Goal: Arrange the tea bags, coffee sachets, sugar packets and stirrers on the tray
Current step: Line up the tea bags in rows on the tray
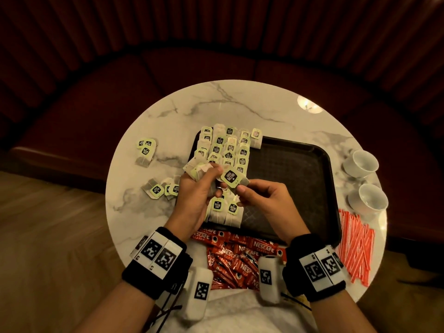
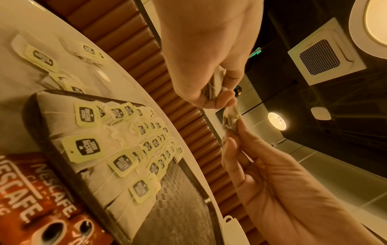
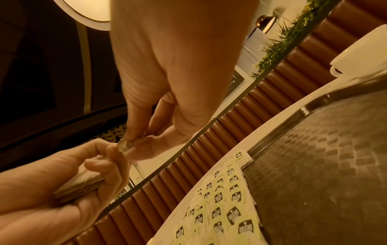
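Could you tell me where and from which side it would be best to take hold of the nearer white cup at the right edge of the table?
Probably by its rim, from above: the nearer white cup stands upright, mouth open. Its handle cannot be made out, and the stirrers lie close on the near side.

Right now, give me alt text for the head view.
Left hand holds a bunch of tea bags while right hand pinches one tea bag above a black tray, its left part lined with tea bags; coffee sachets lie nearer.
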Motion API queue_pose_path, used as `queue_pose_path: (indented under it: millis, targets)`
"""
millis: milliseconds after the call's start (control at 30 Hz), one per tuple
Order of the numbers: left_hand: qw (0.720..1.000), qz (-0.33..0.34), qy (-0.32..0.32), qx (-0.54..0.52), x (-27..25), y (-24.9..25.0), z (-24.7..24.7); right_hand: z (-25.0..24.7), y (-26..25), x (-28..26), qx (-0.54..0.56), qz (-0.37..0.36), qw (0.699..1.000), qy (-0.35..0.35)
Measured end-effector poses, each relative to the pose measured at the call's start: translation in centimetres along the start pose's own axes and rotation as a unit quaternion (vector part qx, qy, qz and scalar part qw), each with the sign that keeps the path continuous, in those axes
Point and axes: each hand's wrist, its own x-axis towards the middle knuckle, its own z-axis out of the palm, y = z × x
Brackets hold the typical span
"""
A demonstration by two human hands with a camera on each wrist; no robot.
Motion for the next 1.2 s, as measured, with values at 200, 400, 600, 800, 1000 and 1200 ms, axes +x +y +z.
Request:
queue_pose_path:
  millis: [200, 400, 600, 800, 1000, 1200]
  targets:
    - [1.000, 0.004, 0.005, 0.002, -0.1, 0.0, 0.0, 0.0, 0.4, 0.1, 0.026, 0.003, 1.000, 0.013]
    - [1.000, 0.000, -0.017, -0.022, 0.0, 0.1, 0.0, 0.3, 0.2, 0.1, 0.038, -0.009, 0.999, 0.029]
    - [1.000, 0.014, -0.015, -0.012, 0.1, -0.1, -0.1, 0.0, 0.0, 0.0, 0.016, -0.007, 1.000, 0.016]
    - [1.000, 0.018, -0.010, 0.007, 0.4, -0.4, -0.3, -0.9, 0.5, 0.7, 0.009, -0.002, 0.999, 0.036]
    - [1.000, -0.026, 0.004, -0.007, 0.8, -0.4, -1.2, -3.6, 2.0, 5.1, 0.068, 0.006, 0.987, 0.149]
    - [0.997, -0.065, 0.015, -0.029, 1.2, -0.4, -1.8, -7.3, 4.3, 13.4, 0.063, 0.080, 0.963, 0.251]
